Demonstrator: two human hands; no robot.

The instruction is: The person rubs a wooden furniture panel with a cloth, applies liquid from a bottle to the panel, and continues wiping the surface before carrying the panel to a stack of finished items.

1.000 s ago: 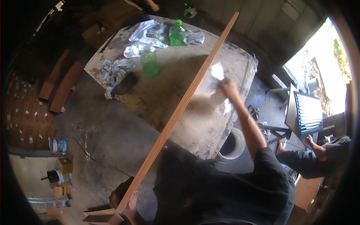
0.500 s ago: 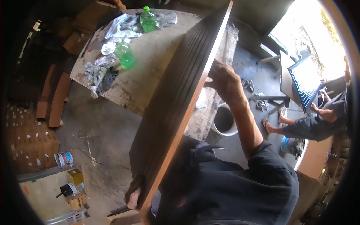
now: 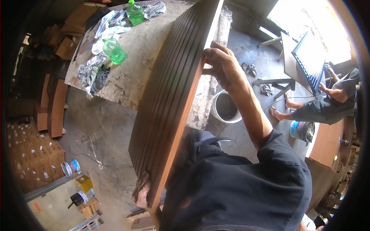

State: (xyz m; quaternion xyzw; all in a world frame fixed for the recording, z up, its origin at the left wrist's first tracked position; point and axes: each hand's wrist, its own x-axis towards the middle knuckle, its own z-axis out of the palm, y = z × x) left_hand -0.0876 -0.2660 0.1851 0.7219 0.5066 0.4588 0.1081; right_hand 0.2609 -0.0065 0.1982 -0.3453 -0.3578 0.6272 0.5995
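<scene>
A long brown wooden panel [image 3: 165,92] with dark parallel grooves is held up on edge, slanting across the middle of the view. At its lower end, my left hand [image 3: 142,191] is closed round the corner, its fingers against the grooved face. Higher up, my right hand [image 3: 223,66] grips the long narrow edge, with the fingertips on it; part of its grip is hidden behind the panel. The stained worktable [image 3: 123,87] lies beyond the panel. On it are two clear bottles of green liquid, a nearer bottle [image 3: 115,52] and a farther bottle [image 3: 135,14], among crumpled rags [image 3: 92,73].
A white bucket [image 3: 216,111] stands on the floor right of the table. At the far right a co-worker [image 3: 323,106] handles a dark slatted panel [image 3: 308,61] at a stand. Stacked cardboard-coloured boxes [image 3: 34,154] and pails [image 3: 71,168] are at the left.
The panel has turned so more of its grooved face shows. Both hands keep their hold. The table and bottles have shifted left and up in the view.
</scene>
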